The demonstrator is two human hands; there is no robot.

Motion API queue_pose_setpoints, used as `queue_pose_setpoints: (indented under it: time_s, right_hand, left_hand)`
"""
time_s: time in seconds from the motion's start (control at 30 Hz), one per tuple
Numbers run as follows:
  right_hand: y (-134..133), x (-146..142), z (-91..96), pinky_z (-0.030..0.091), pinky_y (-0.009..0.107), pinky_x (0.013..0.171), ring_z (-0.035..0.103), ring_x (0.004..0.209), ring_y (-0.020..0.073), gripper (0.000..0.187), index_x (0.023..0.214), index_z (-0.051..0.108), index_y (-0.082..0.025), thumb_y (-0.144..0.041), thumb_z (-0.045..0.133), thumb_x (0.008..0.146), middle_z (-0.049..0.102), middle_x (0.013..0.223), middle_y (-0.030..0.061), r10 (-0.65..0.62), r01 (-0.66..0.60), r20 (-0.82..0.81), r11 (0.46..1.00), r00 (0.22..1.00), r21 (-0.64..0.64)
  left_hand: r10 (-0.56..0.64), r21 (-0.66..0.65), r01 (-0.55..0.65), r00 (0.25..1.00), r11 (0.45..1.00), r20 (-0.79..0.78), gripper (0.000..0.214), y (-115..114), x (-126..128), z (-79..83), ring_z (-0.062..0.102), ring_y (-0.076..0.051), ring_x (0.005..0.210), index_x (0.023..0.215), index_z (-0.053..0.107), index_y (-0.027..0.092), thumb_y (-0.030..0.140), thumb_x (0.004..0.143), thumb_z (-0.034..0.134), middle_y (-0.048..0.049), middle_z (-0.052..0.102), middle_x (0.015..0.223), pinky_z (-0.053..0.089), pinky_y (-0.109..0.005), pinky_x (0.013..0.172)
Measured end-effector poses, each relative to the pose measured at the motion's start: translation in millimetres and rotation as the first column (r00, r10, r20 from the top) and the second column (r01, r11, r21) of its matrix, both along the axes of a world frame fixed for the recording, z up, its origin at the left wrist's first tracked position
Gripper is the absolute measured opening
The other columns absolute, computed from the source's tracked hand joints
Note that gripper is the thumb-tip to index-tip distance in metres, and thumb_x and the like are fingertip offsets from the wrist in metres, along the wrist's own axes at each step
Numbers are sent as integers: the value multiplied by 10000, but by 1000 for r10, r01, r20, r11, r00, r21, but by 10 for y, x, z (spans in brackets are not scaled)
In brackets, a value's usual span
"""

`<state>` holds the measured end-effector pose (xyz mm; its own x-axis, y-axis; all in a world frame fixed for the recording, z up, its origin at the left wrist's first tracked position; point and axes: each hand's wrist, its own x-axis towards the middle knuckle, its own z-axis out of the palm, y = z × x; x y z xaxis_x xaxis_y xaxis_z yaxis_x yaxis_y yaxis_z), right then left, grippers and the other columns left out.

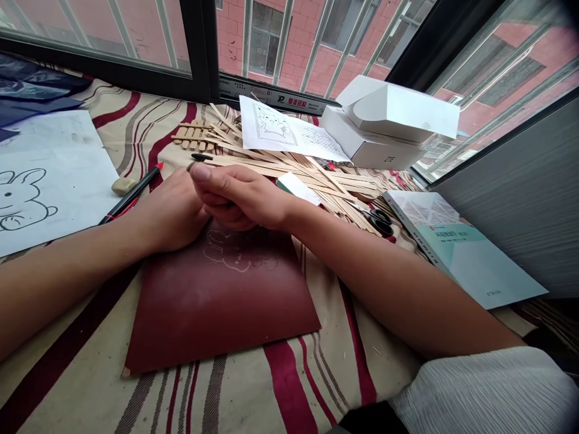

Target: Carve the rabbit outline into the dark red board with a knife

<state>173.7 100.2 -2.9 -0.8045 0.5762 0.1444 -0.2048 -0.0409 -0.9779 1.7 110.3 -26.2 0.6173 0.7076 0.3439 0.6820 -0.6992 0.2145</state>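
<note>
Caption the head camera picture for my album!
Left hand and right hand meet over a red sheet, beside wooden sticks and a rabbit drawing.

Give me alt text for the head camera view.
The right hand lies over the left hand, above a dark red sheet with a pale rabbit outline. Beyond them lies a pile of thin wooden sticks, beside a printed drawing and a white ZTE box.

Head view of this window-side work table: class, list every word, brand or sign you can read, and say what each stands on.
"ZTE": on the white cardboard box.
Red and white Chinese characters with a logo: on the black window-frame strip, too small to quote surely.
Printed lines: on the pale teal paperback book, too small to read.
</note>
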Motion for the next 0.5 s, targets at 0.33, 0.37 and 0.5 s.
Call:
queue_pose_setpoints:
  time_s: [0.33, 0.37, 0.5]
  right_hand:
    - [-44, 132, 137, 82, 180, 363, 66, 446, 42, 630, 690, 303, -237, -698, 479, 1083, 183, 539, -111, -499, 487, -49, 859, 865, -157]
    - [-46, 136, 137, 81, 183, 362, 67, 445, 43, 631, 690, 315, -235, -698, 499, 1075, 192, 535, -111, -503, 489, -56, 857, 862, -162]
    - [-43, 150, 140, 97, 167, 361, 104, 435, 36, 631, 680, 340, -224, -665, 592, 1054, 237, 519, -113, -367, 361, 0, 915, 930, -180]
  left_hand:
    - [135, -59, -142, 986, 988, -102, 388, -45, -51, -7, 590, -327, 1173, 1146, 656, 224, 367, 1033, 314, -133, 620, 1162, 504, -548, 1105]
    - [139, -70, -146, 985, 987, -98, 379, -46, -47, -5, 589, -331, 1181, 1139, 657, 229, 370, 1024, 325, -131, 618, 1157, 502, -547, 1110]
    - [143, -50, -148, 985, 988, -96, 370, -33, -53, -34, 583, -314, 1158, 1082, 653, 214, 347, 1025, 313, -120, 600, 1142, 493, -516, 1105]
